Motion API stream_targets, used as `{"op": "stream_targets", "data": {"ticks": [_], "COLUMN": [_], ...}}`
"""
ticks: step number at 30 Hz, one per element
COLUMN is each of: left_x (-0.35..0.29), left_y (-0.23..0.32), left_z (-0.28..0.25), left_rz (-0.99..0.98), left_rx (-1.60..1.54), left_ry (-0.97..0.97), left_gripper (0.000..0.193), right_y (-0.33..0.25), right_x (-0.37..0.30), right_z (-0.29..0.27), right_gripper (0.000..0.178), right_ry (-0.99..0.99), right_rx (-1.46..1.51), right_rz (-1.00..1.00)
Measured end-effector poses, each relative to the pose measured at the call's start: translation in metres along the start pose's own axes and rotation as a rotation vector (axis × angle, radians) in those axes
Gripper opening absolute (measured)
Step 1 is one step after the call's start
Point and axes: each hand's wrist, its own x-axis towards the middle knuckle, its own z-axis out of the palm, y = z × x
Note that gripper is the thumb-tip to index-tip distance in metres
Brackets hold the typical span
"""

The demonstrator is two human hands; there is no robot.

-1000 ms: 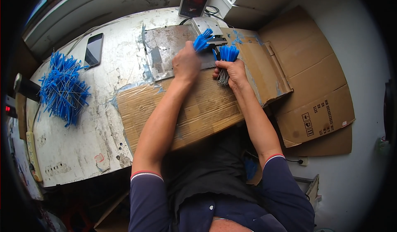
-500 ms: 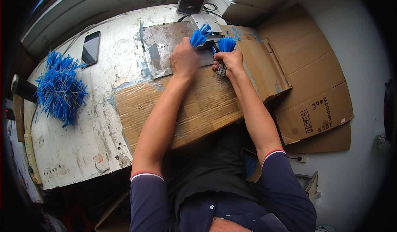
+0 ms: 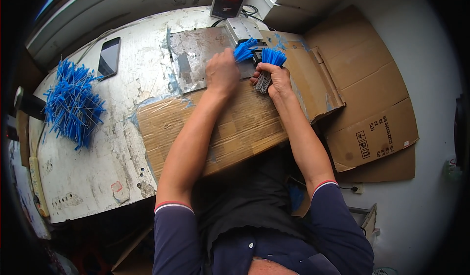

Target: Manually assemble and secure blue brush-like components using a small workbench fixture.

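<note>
My left hand (image 3: 223,73), slightly blurred, is closed round a small bunch of blue-ended wires (image 3: 245,50), their blue ends pointing up and to the right. Beside it, my right hand (image 3: 277,80) grips a thicker bundle of blue-ended wires (image 3: 274,56). The blue ends fan out above its fist, and the bare grey wires hang below the thumb. Between and just beyond both hands is a small machine (image 3: 243,28) with a pale metal housing and a black block at its front, partly hidden by the blue ends. A metal plate (image 3: 196,54) lies under and left of my left hand.
A big loose pile of blue-ended wires (image 3: 73,103) lies at the table's left, near a dark phone (image 3: 108,57). Behind the machine stands a counter with red digits (image 3: 229,0). Taped cardboard (image 3: 210,128) covers the near edge; a large flattened carton (image 3: 372,94) leans at right.
Both hands have shifted slightly right with their bunches. The left bunch is lower and tilts more to the right; the right bundle sits a little lower. The counter's red display has changed.
</note>
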Motion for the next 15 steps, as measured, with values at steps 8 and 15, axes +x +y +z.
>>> {"op": "stream_targets", "data": {"ticks": [8, 15], "left_x": [-0.001, -0.002], "left_y": [0.005, 0.002], "left_z": [-0.003, 0.001], "left_rz": [0.074, 0.14], "left_rx": [0.038, 0.063], "left_ry": [-0.016, -0.036], "left_gripper": [0.011, 0.008], "right_y": [0.003, 0.0], "right_x": [-0.002, -0.009], "right_z": [-0.006, -0.013], "right_gripper": [0.015, 0.015], "right_ry": [-0.016, -0.096], "right_rx": [0.007, -0.024], "right_rz": [-0.022, 0.014]}}
